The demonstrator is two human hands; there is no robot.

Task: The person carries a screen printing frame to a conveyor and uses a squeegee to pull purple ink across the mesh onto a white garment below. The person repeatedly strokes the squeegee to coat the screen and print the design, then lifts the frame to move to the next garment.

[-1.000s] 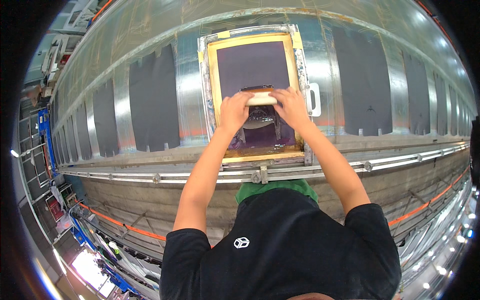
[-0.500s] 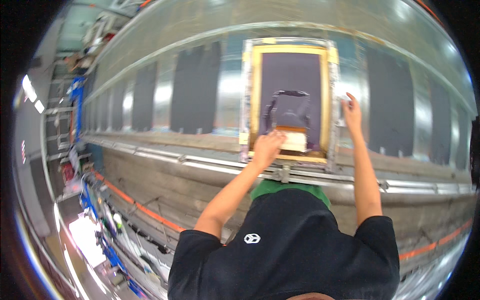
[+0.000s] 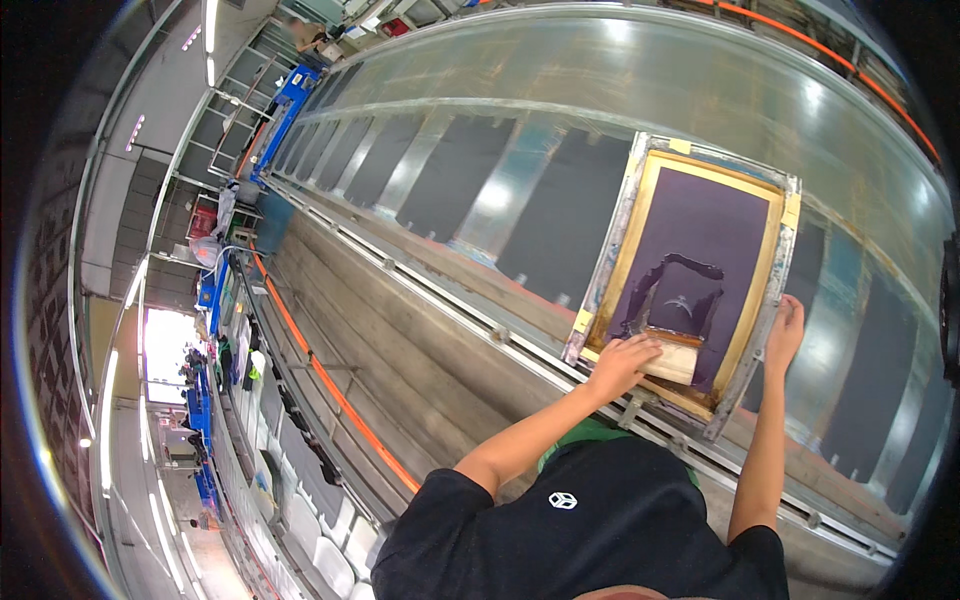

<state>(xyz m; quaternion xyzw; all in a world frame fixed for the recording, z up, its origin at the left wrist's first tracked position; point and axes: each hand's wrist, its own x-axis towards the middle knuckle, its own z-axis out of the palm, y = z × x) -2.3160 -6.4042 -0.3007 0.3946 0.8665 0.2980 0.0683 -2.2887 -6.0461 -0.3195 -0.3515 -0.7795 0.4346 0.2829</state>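
Note:
A printing screen (image 3: 734, 201) with a metal frame, yellow border and dark purple mesh lies on the long metal table, a ring of wet dark ink around a small pale design near its lower part. My left hand (image 3: 625, 365) grips a pale wooden squeegee (image 3: 672, 362) resting at the near end of the mesh, its lower edge against the ink. My right hand (image 3: 785, 330) is closed on the screen frame's right side; some of its fingertips are hidden.
Dark fabric pieces (image 3: 553, 220) lie in a row along the table (image 3: 620, 60) on both sides of the screen. A metal rail (image 3: 460, 317) runs along the near edge. An orange strip (image 3: 330, 385) runs below. Another person (image 3: 310, 40) stands at the far upper left.
The squeegee has come down to the mesh's near end. My right hand has left it and moved to the frame's right side. The view has turned toward the table's left end.

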